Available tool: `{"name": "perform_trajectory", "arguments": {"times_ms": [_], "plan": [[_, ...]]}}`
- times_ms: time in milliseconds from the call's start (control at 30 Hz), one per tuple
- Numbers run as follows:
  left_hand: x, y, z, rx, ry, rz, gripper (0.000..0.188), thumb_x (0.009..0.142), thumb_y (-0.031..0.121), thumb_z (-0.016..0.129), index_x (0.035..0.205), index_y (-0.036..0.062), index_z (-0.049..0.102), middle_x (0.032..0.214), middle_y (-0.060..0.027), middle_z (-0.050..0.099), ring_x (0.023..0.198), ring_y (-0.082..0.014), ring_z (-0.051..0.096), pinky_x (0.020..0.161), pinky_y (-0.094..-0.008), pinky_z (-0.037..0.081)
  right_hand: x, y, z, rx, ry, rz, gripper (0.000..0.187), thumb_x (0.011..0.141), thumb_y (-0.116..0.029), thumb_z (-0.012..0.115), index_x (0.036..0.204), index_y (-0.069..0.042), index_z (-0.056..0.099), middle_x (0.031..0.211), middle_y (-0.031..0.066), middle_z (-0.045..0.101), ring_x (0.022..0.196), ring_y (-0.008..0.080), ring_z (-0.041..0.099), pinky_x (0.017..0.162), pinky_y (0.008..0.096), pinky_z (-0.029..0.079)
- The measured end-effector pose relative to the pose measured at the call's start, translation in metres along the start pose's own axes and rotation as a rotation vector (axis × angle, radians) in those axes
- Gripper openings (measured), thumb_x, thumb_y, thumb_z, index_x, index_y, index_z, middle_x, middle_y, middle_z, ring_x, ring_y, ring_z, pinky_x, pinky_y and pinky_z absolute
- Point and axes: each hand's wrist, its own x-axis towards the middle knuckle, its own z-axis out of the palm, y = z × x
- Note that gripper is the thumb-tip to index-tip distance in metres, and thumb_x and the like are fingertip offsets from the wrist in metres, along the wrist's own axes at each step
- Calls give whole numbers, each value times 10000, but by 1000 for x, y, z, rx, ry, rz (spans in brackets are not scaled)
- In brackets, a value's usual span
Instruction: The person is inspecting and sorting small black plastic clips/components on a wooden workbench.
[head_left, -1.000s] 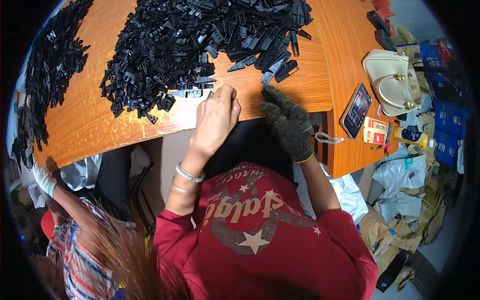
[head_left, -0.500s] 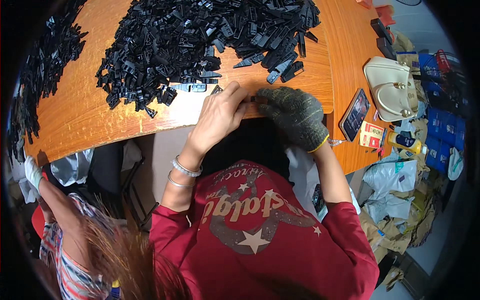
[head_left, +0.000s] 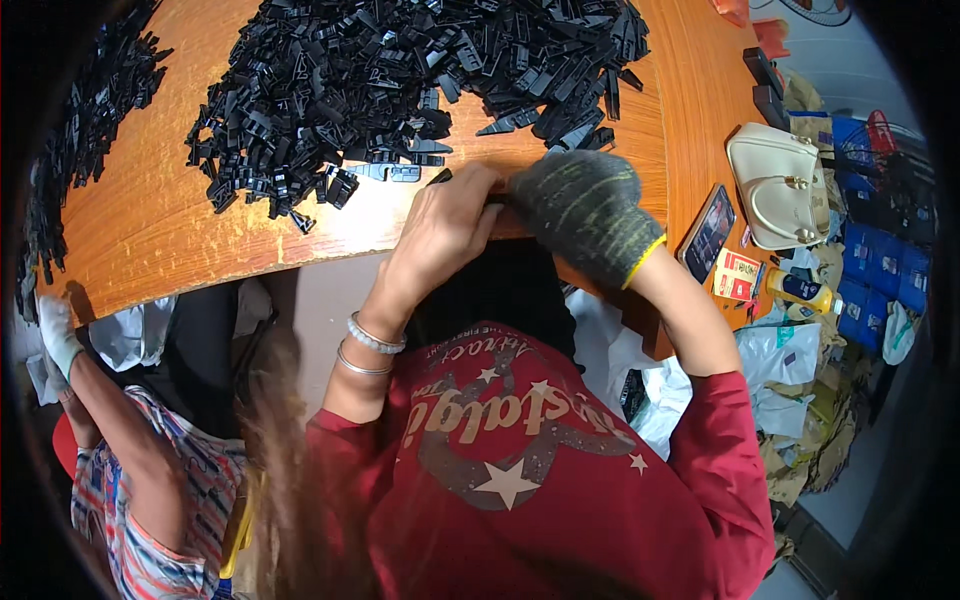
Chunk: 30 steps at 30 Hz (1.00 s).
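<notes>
**Pinching black plastic at the table's edge**

Holding a small black plastic piece (head_left: 498,198) at the thumb and fingertips of the bare left hand (head_left: 450,212), close to the near edge of the wooden table (head_left: 190,240). Bringing the right hand (head_left: 590,205) against the same spot, fingers curled inside a dark knitted glove (head_left: 610,240) with a yellow cuff; cannot tell whether gripping the piece there too, with those fingertips hidden. Wearing a beaded bracelet (head_left: 374,335) and a metal bangle (head_left: 362,367) on the left arm. Facing a large heap of black plastic clips (head_left: 380,90) just beyond both hands. To the right, seeing a smartphone (head_left: 708,232) near a cream handbag (head_left: 780,185).
</notes>
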Motion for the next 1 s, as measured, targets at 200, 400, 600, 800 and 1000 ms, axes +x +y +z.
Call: {"name": "perform_trajectory", "arguments": {"times_ms": [200, 400, 600, 800, 1000], "plan": [[-1, 2, -1, 44, -20, -19, 230, 768, -2, 636, 986, 5, 566, 884, -163, 585, 760, -378, 594, 639, -428, 480, 5, -12, 9, 96, -177, 137, 210, 799, -310, 646, 813, -108, 702, 687, 113, 664, 643, 304, 662, 530, 441, 491], [-3, 3, 5, 137, -3, 13, 223, 779, 12, 643, 990, 34, 574, 863, -147, 569, 768, -356, 603, 631, -412, 487, 6, -3, 0, 162, -201, 177, 256, 807, -359, 660, 818, -106, 696, 728, 124, 668, 701, 317, 665, 582, 428, 508], [-6, 2, 0, 133, 54, 24, 184, 799, 51, 640, 961, 31, 554, 865, -126, 567, 758, -314, 620, 632, -401, 502, -26, -20, 1, 292, 59, 323, 270, 848, -315, 643, 1055, -146, 673, 881, 117, 667, 799, 305, 656, 665, 406, 511], [-13, 18, -19, -983, -82, -471, 173, 931, 51, 594, 1050, -75, 599, 897, -159, 674, 831, -227, 704, 716, -295, 575, -63, -31, -6, 1305, 278, 717, 307, 875, -83, 604, 1174, -37, 655, 942, 55, 676, 763, 100, 633, 677, 235, 510], [-10, 28, -5, -1062, -103, -552, 221, 913, 21, 609, 1092, -107, 586, 873, -176, 674, 737, -248, 706, 643, -276, 577, -72, -34, -4, 1258, 290, 673, 281, 899, -78, 569, 1161, -25, 656, 918, 64, 679, 769, 99, 651, 650, 220, 507]]}}
